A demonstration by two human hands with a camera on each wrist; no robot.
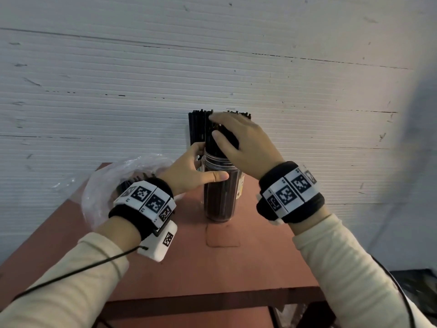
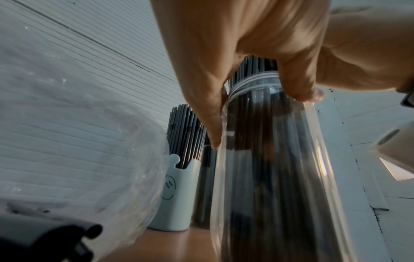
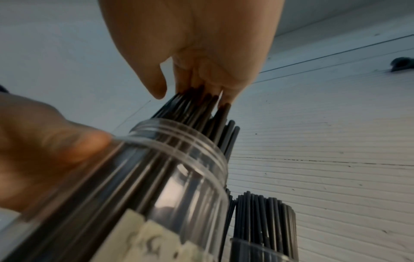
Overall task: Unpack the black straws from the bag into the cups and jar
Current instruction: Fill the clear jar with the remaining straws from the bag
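A tall clear jar point(image 1: 220, 197) packed with black straws point(image 1: 214, 136) stands mid-table. My left hand point(image 1: 194, 171) grips it just below the threaded neck, thumb across the front; in the left wrist view the fingers point(image 2: 212, 109) wrap the jar point(image 2: 268, 168). My right hand point(image 1: 238, 140) lies over the straw tops; in the right wrist view its straight fingers point(image 3: 208, 83) press on the straw tips point(image 3: 201, 106), thumb apart. A clear plastic bag point(image 1: 104, 185) with a few straws inside lies at the left.
Behind the jar stand a pale blue smiley cup point(image 2: 177, 195) full of straws and a clear cup point(image 3: 264, 248) of straws, both close to the white ribbed wall point(image 1: 212, 67). The reddish table point(image 1: 224, 268) ends near my body.
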